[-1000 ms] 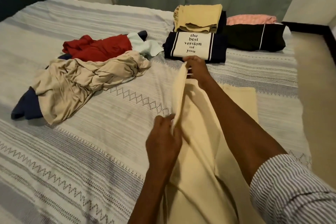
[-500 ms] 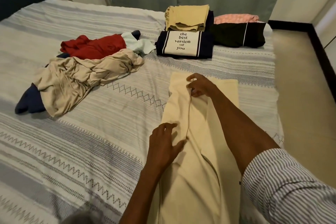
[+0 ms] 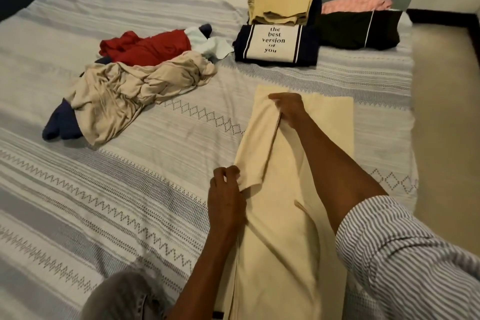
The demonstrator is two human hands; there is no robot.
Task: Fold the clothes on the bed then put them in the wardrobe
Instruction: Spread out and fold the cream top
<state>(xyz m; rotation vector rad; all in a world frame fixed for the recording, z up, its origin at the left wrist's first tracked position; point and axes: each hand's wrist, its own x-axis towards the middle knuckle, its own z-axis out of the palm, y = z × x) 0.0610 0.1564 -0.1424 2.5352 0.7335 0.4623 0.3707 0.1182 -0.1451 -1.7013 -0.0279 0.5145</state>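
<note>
Unfolded heap [image 3: 135, 86] left of garment [image 3: 285, 215] (folded stacks [image 3: 280, 44] behind)

Dim, warm indoor light falls evenly on the bed [image 3: 130, 189], with soft shadows under the arms. No glare. Wide-angle bending curves the bed's far edge. The grey shape at its near edge is blurred, and fine detail is soft throughout.

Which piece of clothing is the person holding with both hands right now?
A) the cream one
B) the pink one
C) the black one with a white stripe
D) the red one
A: both the left hand and right hand pinch a folded strip of the cream garment.
</note>
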